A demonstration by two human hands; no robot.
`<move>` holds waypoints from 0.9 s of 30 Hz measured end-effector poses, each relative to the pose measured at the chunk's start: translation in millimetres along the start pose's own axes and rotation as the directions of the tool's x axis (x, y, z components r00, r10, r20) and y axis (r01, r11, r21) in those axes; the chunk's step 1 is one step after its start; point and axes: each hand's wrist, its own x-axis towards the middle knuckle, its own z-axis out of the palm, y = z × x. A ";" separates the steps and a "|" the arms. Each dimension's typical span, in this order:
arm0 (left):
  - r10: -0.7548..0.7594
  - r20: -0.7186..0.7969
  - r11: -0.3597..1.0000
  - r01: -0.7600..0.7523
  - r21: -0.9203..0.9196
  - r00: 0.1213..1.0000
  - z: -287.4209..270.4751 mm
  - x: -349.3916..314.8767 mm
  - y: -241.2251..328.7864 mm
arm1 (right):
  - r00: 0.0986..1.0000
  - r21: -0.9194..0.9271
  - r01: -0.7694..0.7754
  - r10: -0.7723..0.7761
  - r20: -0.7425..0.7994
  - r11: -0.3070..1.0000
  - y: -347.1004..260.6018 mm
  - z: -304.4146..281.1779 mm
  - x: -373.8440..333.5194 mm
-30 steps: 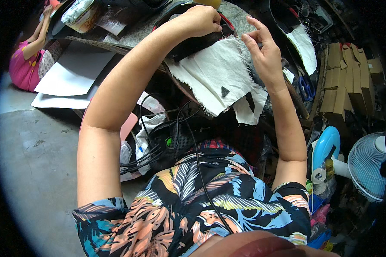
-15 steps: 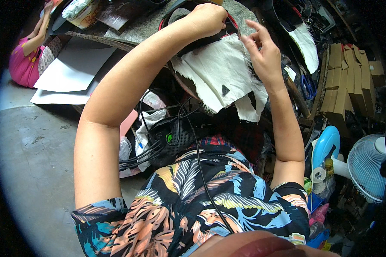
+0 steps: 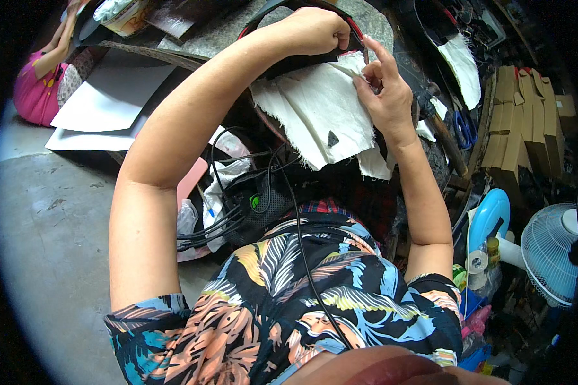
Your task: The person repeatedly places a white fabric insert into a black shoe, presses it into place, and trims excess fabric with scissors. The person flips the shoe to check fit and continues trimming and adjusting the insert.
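My left hand (image 3: 320,32) is closed at the rim of a black curved piece with a red edge (image 3: 250,27); what its fingers grip is hidden. Close by on the right, my right hand (image 3: 388,93) pinches the upper corner of a white cloth (image 3: 315,119) between thumb and curled fingers. Its index finger reaches up to the red edge. The cloth has frayed borders and a small dark triangular mark (image 3: 332,138), and hangs down from the black piece toward my lap.
Behind my hands lies a grey stone slab (image 3: 376,22). A similar black piece with white cloth (image 3: 462,74) is at the right, near brown cardboard boxes (image 3: 514,128) and a fan (image 3: 549,250). White sheets (image 3: 106,96), black cables (image 3: 221,224) and a person in pink (image 3: 38,93) are leftward.
My right hand has moved in from open fingers to a pinch on the white cloth, pulling its corner up. The cloth has shifted slightly left and creased. My left hand stays at the rim.
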 end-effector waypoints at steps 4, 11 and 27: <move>0.056 0.082 0.985 -0.041 -0.168 0.995 -9.9 -17.9 -0.7 | 0.950 0.195 -0.313 0.305 0.067 0.930 4.8 -4.6 8.1; 0.101 0.109 0.982 -0.082 -0.170 0.989 -8.4 -27.4 7.0 | 0.957 0.121 -0.282 0.269 0.112 0.952 2.2 -2.7 3.0; 0.074 0.114 0.976 -0.048 -0.212 0.991 -3.7 -31.6 8.4 | 0.991 0.322 -0.127 0.109 0.075 0.938 -8.0 4.3 15.5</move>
